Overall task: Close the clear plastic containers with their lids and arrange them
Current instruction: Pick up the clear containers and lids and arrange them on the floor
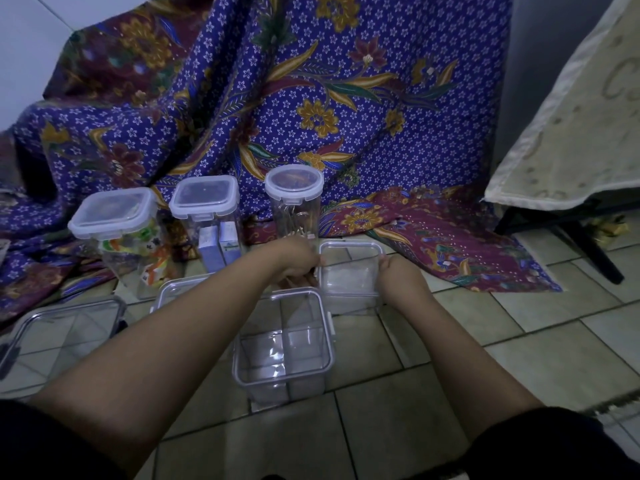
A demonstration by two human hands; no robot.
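A small square clear container with its lid on stands on the tiled floor at centre. My left hand grips its left side and my right hand grips its right side. In front of it sits an open, lidless clear container. Three lidded containers stand in a row behind: a square one with colourful contents, a tall square one holding small boxes, and a tall round one. Under my left forearm lies a clear lid or container, partly hidden.
A larger clear open container sits at the left edge. Purple floral cloth drapes behind the row and spreads onto the floor at right. A cream cloth covers a dark-legged table at far right.
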